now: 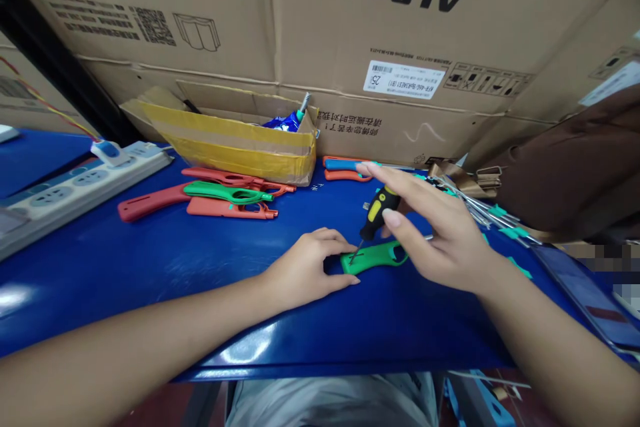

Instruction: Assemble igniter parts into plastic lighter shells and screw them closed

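On the blue table lies a green utility lighter, its handle end toward the left and its trigger loop toward the right. My left hand grips the handle end between thumb and fingers. A small black and yellow screwdriver stands tilted over the lighter, its tip down at the slot in the handle. My right hand holds the screwdriver's grip between thumb and fingers, the index finger stretched out above it. Part of the lighter's right end is hidden behind my right hand.
Red, orange and green lighter bodies lie at the left. Blue and orange lighters lie behind my hands. A taped cardboard box and a white power strip stand at the back left. Metal rods and a phone are right.
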`<state>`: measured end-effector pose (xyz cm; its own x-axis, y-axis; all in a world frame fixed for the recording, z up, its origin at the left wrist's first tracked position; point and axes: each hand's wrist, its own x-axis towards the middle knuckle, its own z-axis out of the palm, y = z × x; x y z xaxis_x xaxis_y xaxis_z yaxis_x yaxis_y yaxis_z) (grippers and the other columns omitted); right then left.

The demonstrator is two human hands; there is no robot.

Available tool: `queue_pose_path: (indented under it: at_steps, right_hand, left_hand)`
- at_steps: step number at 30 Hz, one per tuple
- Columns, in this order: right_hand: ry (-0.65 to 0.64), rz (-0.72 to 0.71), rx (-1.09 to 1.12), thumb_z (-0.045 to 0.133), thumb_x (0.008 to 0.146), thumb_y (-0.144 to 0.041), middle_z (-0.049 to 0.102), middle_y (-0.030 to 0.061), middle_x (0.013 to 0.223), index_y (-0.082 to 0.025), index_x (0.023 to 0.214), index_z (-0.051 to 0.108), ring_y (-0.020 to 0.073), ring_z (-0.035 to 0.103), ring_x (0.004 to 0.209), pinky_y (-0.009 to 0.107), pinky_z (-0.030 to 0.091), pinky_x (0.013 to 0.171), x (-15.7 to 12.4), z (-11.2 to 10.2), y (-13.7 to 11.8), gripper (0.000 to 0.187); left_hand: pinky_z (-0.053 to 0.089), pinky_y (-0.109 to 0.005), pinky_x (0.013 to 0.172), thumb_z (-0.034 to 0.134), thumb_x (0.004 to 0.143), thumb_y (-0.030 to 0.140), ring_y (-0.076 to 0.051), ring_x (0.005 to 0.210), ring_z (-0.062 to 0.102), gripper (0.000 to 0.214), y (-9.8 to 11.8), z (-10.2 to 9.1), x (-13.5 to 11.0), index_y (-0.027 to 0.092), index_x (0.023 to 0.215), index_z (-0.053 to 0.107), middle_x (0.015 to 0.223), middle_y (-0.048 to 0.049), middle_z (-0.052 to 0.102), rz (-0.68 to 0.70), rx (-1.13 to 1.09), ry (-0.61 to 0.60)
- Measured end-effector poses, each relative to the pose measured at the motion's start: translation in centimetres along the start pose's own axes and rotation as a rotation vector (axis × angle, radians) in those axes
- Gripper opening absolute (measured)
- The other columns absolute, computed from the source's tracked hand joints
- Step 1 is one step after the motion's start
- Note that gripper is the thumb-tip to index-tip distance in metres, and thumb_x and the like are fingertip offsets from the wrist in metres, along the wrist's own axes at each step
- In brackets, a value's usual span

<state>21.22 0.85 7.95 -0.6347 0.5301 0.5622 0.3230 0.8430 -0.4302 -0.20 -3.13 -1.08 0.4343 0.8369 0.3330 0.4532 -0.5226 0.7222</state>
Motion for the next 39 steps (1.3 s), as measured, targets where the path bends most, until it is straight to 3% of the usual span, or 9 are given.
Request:
queue_pose_path:
  at_steps: [3, 6, 12, 17, 22, 27, 30, 36, 39]
  right_hand:
    - [-0.053, 0.004, 0.105, 0.063, 0.096, -0.031, 0.073, 0.0050, 0.119, -0.034, 0.136, 0.062, 0.0184, 0.071, 0.075, 0.034, 0.062, 0.067, 0.1, -0.2, 0.1, 0.040]
    - [0.100, -0.106, -0.074, 0.080, 0.084, -0.035, 0.077, 0.0046, 0.103, -0.032, 0.120, 0.071, 0.0234, 0.073, 0.083, 0.035, 0.061, 0.074, 0.1, 0.0, 0.2, 0.038]
    - [-0.059, -0.057, 0.056, 0.054, 0.102, -0.029, 0.073, 0.0065, 0.122, -0.030, 0.152, 0.046, 0.0155, 0.071, 0.075, 0.029, 0.059, 0.065, 0.1, -0.1, 0.4, 0.051]
    - [0.184, -0.376, -0.247, 0.073, 0.090, -0.034, 0.075, 0.0085, 0.097, -0.021, 0.129, 0.067, 0.0199, 0.070, 0.079, 0.030, 0.057, 0.070, 0.1, -0.1, 0.3, 0.042]
    - [0.069, -0.276, 0.011, 0.056, 0.097, -0.018, 0.075, 0.0084, 0.109, -0.022, 0.140, 0.058, 0.0199, 0.071, 0.093, 0.034, 0.059, 0.079, 0.1, 0.4, 0.2, 0.043]
    - [0.331, -0.468, -0.281, 0.065, 0.095, -0.033, 0.073, 0.0083, 0.088, -0.018, 0.126, 0.068, 0.0184, 0.067, 0.074, 0.030, 0.058, 0.064, -0.7, 1.1, 0.3, 0.035]
    - [0.235, -0.411, -0.137, 0.041, 0.103, -0.023, 0.073, 0.0137, 0.108, -0.015, 0.138, 0.059, 0.0228, 0.071, 0.093, 0.037, 0.061, 0.077, -0.7, 1.6, 0.1, 0.041]
    - [0.301, -0.404, -0.276, 0.068, 0.092, -0.028, 0.072, 0.0063, 0.088, -0.021, 0.129, 0.064, 0.0177, 0.065, 0.070, 0.029, 0.055, 0.060, -0.2, 1.5, 1.0, 0.038]
    - [0.134, -0.336, -0.223, 0.047, 0.103, -0.028, 0.070, 0.0132, 0.118, -0.020, 0.146, 0.051, 0.0228, 0.068, 0.098, 0.036, 0.058, 0.077, 0.1, 0.7, 1.1, 0.044]
  left_hand:
    - [0.055, -0.037, 0.094, 0.085, 0.078, 0.027, -0.023, 0.099, 0.069, 0.036, 0.2, -0.1, 0.0, 0.018, 0.112, 0.075, 0.106, -0.0070, 0.073, -0.002, 0.007, -0.009]
    - [0.054, -0.038, 0.096, 0.082, 0.080, 0.024, -0.023, 0.102, 0.068, 0.038, 0.3, -0.2, 0.1, 0.019, 0.116, 0.073, 0.108, -0.0066, 0.074, 0.033, 0.014, -0.028]
    - [0.051, -0.037, 0.100, 0.072, 0.086, 0.018, -0.022, 0.106, 0.066, 0.034, 0.6, -0.3, 0.1, 0.018, 0.119, 0.069, 0.116, -0.0069, 0.074, 0.121, -0.035, -0.092]
    - [0.050, -0.037, 0.101, 0.067, 0.087, 0.014, -0.023, 0.109, 0.064, 0.036, 0.6, -0.4, 0.0, 0.018, 0.123, 0.067, 0.120, -0.0078, 0.073, 0.124, -0.022, -0.112]
    - [0.049, -0.037, 0.101, 0.068, 0.086, 0.015, -0.023, 0.110, 0.063, 0.038, 0.5, -0.4, -0.1, 0.019, 0.124, 0.064, 0.120, -0.0067, 0.071, 0.161, -0.017, -0.124]
    - [0.048, -0.040, 0.104, 0.063, 0.089, 0.014, -0.025, 0.115, 0.061, 0.041, 0.6, -0.4, 0.0, 0.019, 0.130, 0.061, 0.127, -0.0084, 0.069, 0.172, -0.012, -0.147]
    - [0.049, -0.039, 0.103, 0.061, 0.091, 0.013, -0.024, 0.113, 0.062, 0.037, 0.5, -0.4, 0.0, 0.021, 0.127, 0.063, 0.124, -0.0072, 0.070, 0.174, -0.024, -0.155]
    - [0.048, -0.042, 0.106, 0.061, 0.092, 0.014, -0.025, 0.118, 0.061, 0.042, 0.3, -0.4, 0.0, 0.017, 0.135, 0.060, 0.129, -0.0107, 0.068, 0.144, -0.008, -0.162]
    - [0.050, -0.040, 0.103, 0.061, 0.092, 0.013, -0.024, 0.115, 0.062, 0.044, 0.4, -0.4, 0.1, 0.017, 0.135, 0.059, 0.125, -0.0104, 0.069, 0.137, -0.015, -0.162]
